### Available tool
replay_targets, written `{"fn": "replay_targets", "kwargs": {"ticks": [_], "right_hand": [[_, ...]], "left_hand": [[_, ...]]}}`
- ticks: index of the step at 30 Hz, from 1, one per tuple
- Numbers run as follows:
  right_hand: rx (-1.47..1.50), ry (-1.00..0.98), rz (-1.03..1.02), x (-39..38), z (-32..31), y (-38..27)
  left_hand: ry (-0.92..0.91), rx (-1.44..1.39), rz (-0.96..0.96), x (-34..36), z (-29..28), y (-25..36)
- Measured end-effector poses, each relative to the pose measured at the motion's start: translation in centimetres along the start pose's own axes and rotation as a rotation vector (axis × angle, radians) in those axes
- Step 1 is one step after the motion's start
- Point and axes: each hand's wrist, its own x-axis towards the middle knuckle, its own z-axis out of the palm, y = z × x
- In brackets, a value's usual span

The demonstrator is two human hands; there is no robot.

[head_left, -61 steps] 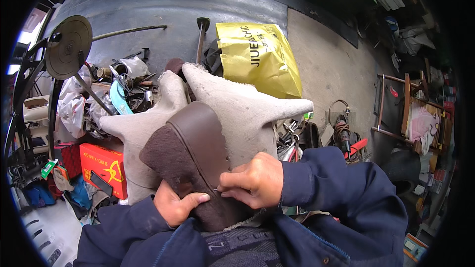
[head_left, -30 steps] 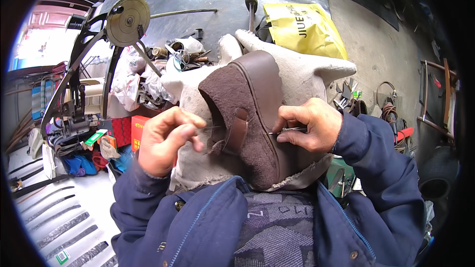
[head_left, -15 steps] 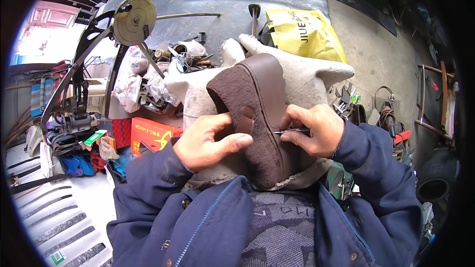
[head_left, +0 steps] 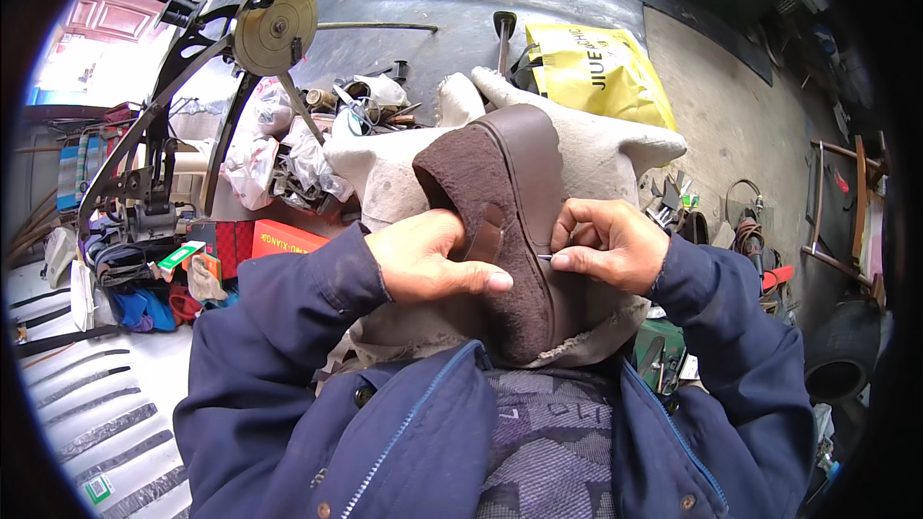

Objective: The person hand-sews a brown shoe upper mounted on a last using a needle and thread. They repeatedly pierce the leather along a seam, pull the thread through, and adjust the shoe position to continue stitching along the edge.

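A dark brown fuzzy shoe lies on its side across my lap, its smooth brown sole turned to the right. My left hand grips it, with the fingers out of sight inside the opening and the thumb along the upper beside a smooth strap tab. Pinched between thumb and fingers, my right hand holds a thin metal awl. Its tip meets the seam where upper and sole join; the rest is covered by the hand. Under the shoe is a thick off-white cloth.
A black hand-cranked machine with a round wheel stands at the left. Near it are plastic bags and a red box. A yellow bag lies beyond the cloth; tools and a tyre are at the right.
My left hand and the shoe have shifted slightly right in the picture. The awl's shaft, seen in my right hand before, is now mostly hidden by the fingers.
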Motion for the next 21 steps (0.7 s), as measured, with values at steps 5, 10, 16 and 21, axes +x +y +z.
{"fn": "replay_targets", "kwargs": {"ticks": [5,10,16,21], "right_hand": [[-0.114,0.056,-0.074,-0.5,0.3,0.3],[-0.619,0.186,-0.348,-1.1,1.9,-2.1],[-0.483,0.079,-0.117,-0.4,1.2,-3.3],[-0.507,0.121,-0.119,0.0,1.0,-2.1]], "left_hand": [[-0.037,0.000,-0.028,-0.4,0.1,-0.1],[0.078,0.047,0.027,-0.4,0.8,-0.1],[0.104,0.065,0.109,-0.4,1.1,0.1],[0.158,-0.007,0.125,-0.4,1.7,0.1]]}}
